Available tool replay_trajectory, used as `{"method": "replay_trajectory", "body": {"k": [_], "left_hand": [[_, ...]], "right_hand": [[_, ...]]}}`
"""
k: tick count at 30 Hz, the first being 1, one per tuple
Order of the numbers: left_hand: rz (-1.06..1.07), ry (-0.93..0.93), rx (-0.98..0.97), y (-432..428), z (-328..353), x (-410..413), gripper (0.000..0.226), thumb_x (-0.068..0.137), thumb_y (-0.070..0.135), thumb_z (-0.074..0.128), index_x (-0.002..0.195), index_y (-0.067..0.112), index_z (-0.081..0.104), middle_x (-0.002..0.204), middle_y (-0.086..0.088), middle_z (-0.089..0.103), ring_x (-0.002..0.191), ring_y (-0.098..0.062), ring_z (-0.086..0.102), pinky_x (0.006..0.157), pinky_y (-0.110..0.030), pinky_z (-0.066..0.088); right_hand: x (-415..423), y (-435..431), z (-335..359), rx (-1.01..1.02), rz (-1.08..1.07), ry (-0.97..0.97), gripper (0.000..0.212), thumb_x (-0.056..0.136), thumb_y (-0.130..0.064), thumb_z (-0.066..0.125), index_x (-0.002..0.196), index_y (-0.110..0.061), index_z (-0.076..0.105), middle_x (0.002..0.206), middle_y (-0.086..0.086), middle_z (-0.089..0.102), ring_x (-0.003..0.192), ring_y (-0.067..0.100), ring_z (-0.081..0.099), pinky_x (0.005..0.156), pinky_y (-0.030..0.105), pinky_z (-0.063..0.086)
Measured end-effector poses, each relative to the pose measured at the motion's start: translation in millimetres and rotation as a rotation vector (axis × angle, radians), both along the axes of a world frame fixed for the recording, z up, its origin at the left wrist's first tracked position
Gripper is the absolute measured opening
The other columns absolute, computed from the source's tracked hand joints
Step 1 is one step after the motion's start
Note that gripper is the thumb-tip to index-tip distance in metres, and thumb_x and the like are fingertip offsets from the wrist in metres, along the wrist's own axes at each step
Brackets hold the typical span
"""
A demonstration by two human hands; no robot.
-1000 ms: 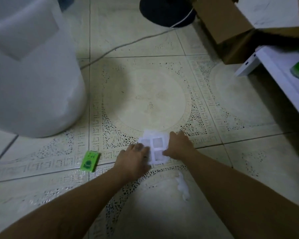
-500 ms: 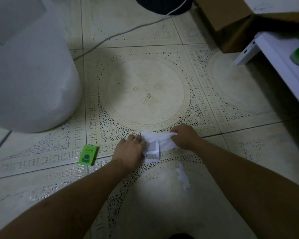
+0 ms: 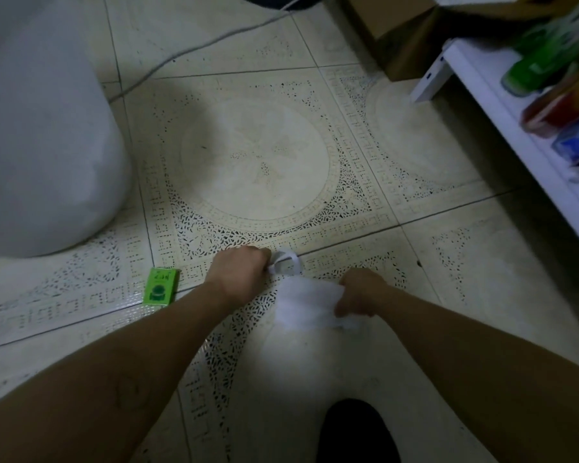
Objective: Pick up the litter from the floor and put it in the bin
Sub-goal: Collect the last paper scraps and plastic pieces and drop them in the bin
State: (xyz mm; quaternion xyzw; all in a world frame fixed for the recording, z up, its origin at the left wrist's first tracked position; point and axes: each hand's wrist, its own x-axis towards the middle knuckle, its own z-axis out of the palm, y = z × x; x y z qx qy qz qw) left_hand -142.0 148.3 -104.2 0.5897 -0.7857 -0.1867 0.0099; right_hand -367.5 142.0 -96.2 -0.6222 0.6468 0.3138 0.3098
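Note:
Both my hands are low over the patterned tile floor. My left hand (image 3: 239, 272) is closed around a thin white strip of plastic litter (image 3: 286, 264) that loops out past its fingers. My right hand (image 3: 360, 294) grips a crumpled white sheet of litter (image 3: 303, 307), which hangs to the left of the hand just above the floor. A small green box (image 3: 161, 286) lies flat on the tiles to the left of my left wrist. A large white bag-lined bin (image 3: 44, 128) stands at the far left.
A white shelf (image 3: 515, 135) with green, red and blue packets runs along the right. A cardboard box (image 3: 395, 31) sits at the back right, with a grey cable (image 3: 194, 48) crossing the floor behind. A dark shape (image 3: 356, 432) is at the bottom edge.
The flat white piece that both hands pressed on the floor has been crumpled and lifted. My right hand has pulled back toward me with the sheet. The view has tilted nearer.

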Motion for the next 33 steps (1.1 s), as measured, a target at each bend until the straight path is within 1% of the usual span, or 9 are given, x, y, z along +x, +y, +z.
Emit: {"method": "replay_trajectory", "body": {"k": [4, 7, 10, 15, 18, 23, 27, 30, 33], "left_hand": [[-0.006, 0.037, -0.009, 4, 1, 6, 0.018, 0.091, 0.036, 0.049, 0.077, 0.024, 0.048, 0.077, -0.004, 0.064, 0.063, -0.021, 0.051, 0.052, -0.026, 0.03], [0.054, 0.09, 0.0, 3, 4, 14, 0.031, 0.092, 0.045, 0.046, 0.08, 0.02, 0.058, 0.07, -0.002, 0.06, 0.062, -0.022, 0.054, 0.052, -0.026, 0.033], [0.184, 0.104, 0.031, -4, 12, 29, 0.027, 0.092, 0.036, 0.046, 0.087, 0.019, 0.066, 0.08, -0.007, 0.068, 0.069, -0.026, 0.06, 0.055, -0.027, 0.038], [0.358, 0.191, -0.053, -16, 47, 59, 0.024, 0.092, 0.028, 0.048, 0.083, 0.017, 0.068, 0.074, -0.007, 0.069, 0.062, -0.025, 0.059, 0.05, -0.025, 0.035], [0.47, 0.278, -0.139, -37, 89, 73, 0.023, 0.09, 0.032, 0.051, 0.083, 0.019, 0.068, 0.078, -0.011, 0.071, 0.074, -0.032, 0.063, 0.058, -0.032, 0.048], [0.49, 0.301, -0.356, -78, 174, 97, 0.023, 0.087, 0.026, 0.049, 0.094, 0.022, 0.071, 0.079, -0.006, 0.073, 0.076, -0.028, 0.065, 0.062, -0.032, 0.051], [0.464, 0.249, -0.528, -103, 247, 100, 0.028, 0.09, 0.032, 0.046, 0.095, 0.023, 0.071, 0.078, -0.006, 0.071, 0.07, -0.026, 0.063, 0.06, -0.03, 0.048], [0.461, 0.276, -0.576, -111, 293, 102, 0.027, 0.088, 0.035, 0.048, 0.096, 0.021, 0.07, 0.08, -0.007, 0.071, 0.071, -0.027, 0.064, 0.068, -0.036, 0.055], [0.498, 0.269, -0.576, -111, 326, 127, 0.024, 0.085, 0.031, 0.055, 0.103, 0.021, 0.067, 0.089, -0.008, 0.072, 0.078, -0.026, 0.066, 0.074, -0.04, 0.056]], "right_hand": [[2, 18, -9, -0.163, -0.086, -0.033, 0.028, 0.08, -0.014, 0.066, 0.106, -0.002, 0.065, 0.109, 0.018, 0.067, 0.099, 0.031, 0.064, 0.074, 0.03, 0.048], [14, 8, -5, -0.223, -0.111, -0.114, 0.022, 0.078, -0.01, 0.066, 0.099, -0.002, 0.067, 0.103, 0.018, 0.068, 0.096, 0.03, 0.065, 0.073, 0.03, 0.047], [32, -16, 7, -0.364, -0.164, -0.269, 0.017, 0.079, -0.006, 0.061, 0.096, -0.006, 0.065, 0.093, 0.013, 0.063, 0.089, 0.026, 0.059, 0.07, 0.026, 0.04], [84, -65, 45, -0.526, -0.234, -0.529, 0.02, 0.072, 0.002, 0.061, 0.086, -0.01, 0.066, 0.078, 0.007, 0.057, 0.075, 0.021, 0.054, 0.063, 0.022, 0.037], [113, -92, 78, -0.601, -0.277, -0.681, 0.011, 0.071, -0.005, 0.063, 0.073, -0.014, 0.058, 0.064, 0.001, 0.055, 0.062, 0.018, 0.051, 0.049, 0.021, 0.033], [139, -129, 144, -0.668, -0.549, -0.922, 0.006, 0.065, -0.002, 0.063, 0.068, -0.006, 0.059, 0.058, 0.004, 0.058, 0.058, 0.023, 0.057, 0.054, 0.024, 0.042], [159, -152, 209, -0.734, -0.716, -1.18, 0.014, 0.071, -0.004, 0.06, 0.078, 0.007, 0.062, 0.061, 0.008, 0.064, 0.059, 0.026, 0.066, 0.064, 0.042, 0.059], [176, -159, 256, -0.832, -0.774, -1.286, 0.012, 0.074, -0.003, 0.055, 0.063, -0.007, 0.056, 0.058, 0.002, 0.055, 0.045, 0.008, 0.057, 0.04, 0.018, 0.044], [206, -158, 288, -0.881, -0.7, -1.337, 0.011, 0.077, -0.006, 0.055, 0.075, -0.013, 0.063, 0.068, 0.001, 0.06, 0.056, 0.012, 0.054, 0.043, 0.019, 0.037]]}}
